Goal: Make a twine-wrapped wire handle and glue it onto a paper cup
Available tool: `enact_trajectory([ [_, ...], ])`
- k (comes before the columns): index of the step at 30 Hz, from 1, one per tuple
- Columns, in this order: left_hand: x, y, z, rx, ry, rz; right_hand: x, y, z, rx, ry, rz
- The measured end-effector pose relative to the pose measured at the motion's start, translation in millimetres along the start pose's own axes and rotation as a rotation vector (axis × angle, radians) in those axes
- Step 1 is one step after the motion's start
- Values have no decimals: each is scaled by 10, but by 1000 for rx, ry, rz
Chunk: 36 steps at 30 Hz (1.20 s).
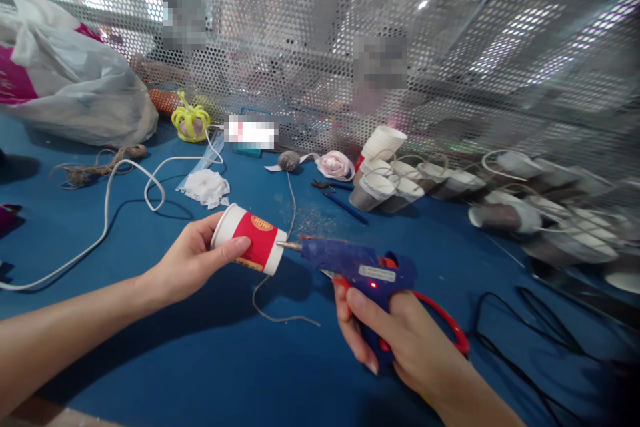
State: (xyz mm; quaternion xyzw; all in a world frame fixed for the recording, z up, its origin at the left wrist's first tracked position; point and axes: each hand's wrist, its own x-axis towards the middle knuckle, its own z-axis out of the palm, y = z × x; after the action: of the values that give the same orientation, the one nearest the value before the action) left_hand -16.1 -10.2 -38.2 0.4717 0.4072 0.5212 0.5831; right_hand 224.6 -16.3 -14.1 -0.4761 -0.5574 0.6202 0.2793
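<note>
My left hand (195,257) is closed around a red and white paper cup (263,237), tilted on its side with its base towards the right. In my right hand (400,327) is a blue glue gun (345,257) with a small red light glowing on its side. The gun's metal nozzle is at the cup's base end; whether it touches cannot be made out. Grey string (285,317) trails on the table below the cup, and more string runs up behind it to a small ball of twine (289,161).
Pliers (345,203) and a pink ribbon roll (335,165) lie beyond the gun. Several wrapped cups (373,190) stand at right, near black cables (540,327). A white cord (107,213), white scraps (206,187) and a plastic bag (90,93) are at left. Perforated metal mesh (300,33) stands behind.
</note>
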Motion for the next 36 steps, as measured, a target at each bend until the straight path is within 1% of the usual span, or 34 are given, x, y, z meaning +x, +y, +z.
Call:
enact_trajectory([
  [2,4,4,6,-19,-2,-4,3,13,-27,-37,-34,1],
  [5,5,11,15,-33,-11,-1,-1,12,-52,-98,-133,14],
  [6,4,12,16,-31,-11,0,-7,7,-50,-107,-139,8],
  [7,3,12,16,-25,-6,0,-14,2,-44,-107,-126,-1],
  [10,-4,6,8,7,14,6,-33,-13,-13,-67,-27,-31],
  [13,-22,5,-1,37,-3,19,-16,-20,-5,-21,18,-22],
  [18,-66,31,8,37,-30,40,54,-24,-34,37,-30,-23],
  [22,-61,33,20,39,-17,54,40,-39,-2,46,44,-28],
  [24,-46,20,19,33,-10,47,17,-43,17,41,39,-22],
  [31,-11,8,18,-83,10,-27,-24,5,21,-40,10,-53],
  [36,-1,39,43,-132,55,-90,-45,14,29,-185,10,-78],
])
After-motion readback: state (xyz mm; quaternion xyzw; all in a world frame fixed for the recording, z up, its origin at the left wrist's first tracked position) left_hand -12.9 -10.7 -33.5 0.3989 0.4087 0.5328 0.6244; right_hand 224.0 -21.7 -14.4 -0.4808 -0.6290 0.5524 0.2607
